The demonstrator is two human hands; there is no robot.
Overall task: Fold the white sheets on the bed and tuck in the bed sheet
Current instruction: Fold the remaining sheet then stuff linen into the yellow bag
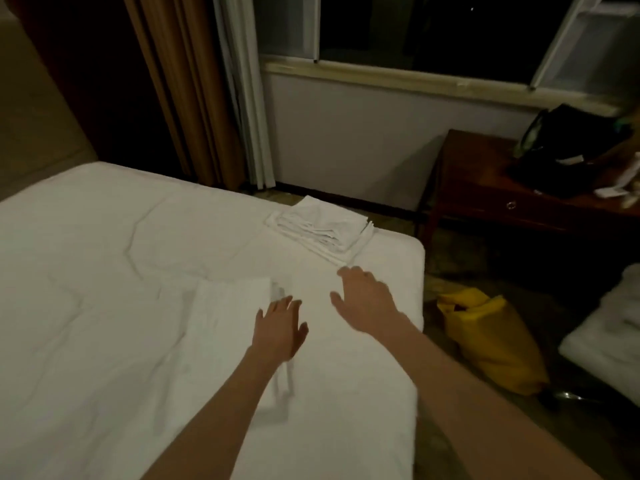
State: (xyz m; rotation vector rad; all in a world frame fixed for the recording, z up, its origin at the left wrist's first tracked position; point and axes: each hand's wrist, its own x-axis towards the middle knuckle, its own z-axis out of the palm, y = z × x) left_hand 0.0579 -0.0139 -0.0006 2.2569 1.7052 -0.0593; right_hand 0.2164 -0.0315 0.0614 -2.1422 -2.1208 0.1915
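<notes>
Both forearms bare, no sleeves; left hand and right hand ungloved.

No text, label or number can be read anywhere here

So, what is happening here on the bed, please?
A person is working on white sheets on the bed. One folded sheet lies in front of them, and the left hand is open at its right edge. The right hand is open too, stretched over the bed toward a stack of folded sheets near the far corner. Neither hand grips anything. A yellow bag lies on the floor beside the bed.
</notes>
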